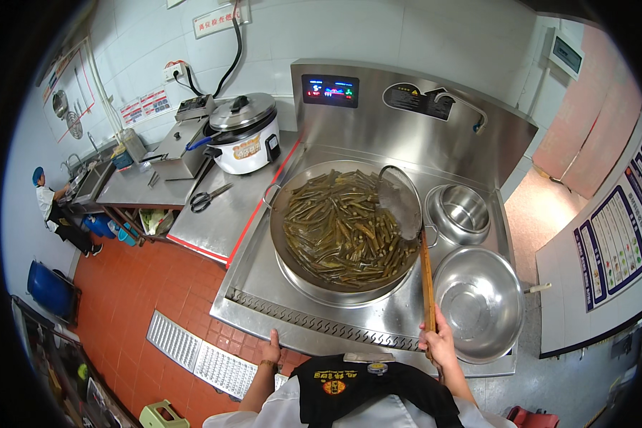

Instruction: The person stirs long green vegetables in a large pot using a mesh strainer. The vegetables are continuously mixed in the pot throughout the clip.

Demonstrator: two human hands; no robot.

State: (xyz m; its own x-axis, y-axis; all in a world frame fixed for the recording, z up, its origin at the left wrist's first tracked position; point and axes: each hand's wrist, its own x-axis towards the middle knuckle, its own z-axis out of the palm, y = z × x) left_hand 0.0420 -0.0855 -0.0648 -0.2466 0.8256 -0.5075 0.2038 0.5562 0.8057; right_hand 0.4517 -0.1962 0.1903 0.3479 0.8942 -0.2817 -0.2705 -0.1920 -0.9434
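Note:
A large wok [276, 235] full of cut greenish-brown stalks [337, 230] in liquid sits on the steel stove. My right hand [437, 334] is closed around the wooden handle [427, 278] of a wire-mesh skimmer [398, 200], whose round head lies over the right part of the wok. My left hand [271, 349] is at the stove's front edge, thumb up and apart from any tool; its fingers are partly hidden. Right of the skimmer handle rests an empty steel bowl [473, 305], with a smaller steel pot [463, 208] behind it.
A faucet [476, 115] projects from the backsplash [372, 125]. On the left counter stand a white rice cooker [251, 147], scissors [208, 198] and a steel fryer [179, 147]. A person [51, 206] stands at the far-left sink. Floor grates [198, 353] lie left of me.

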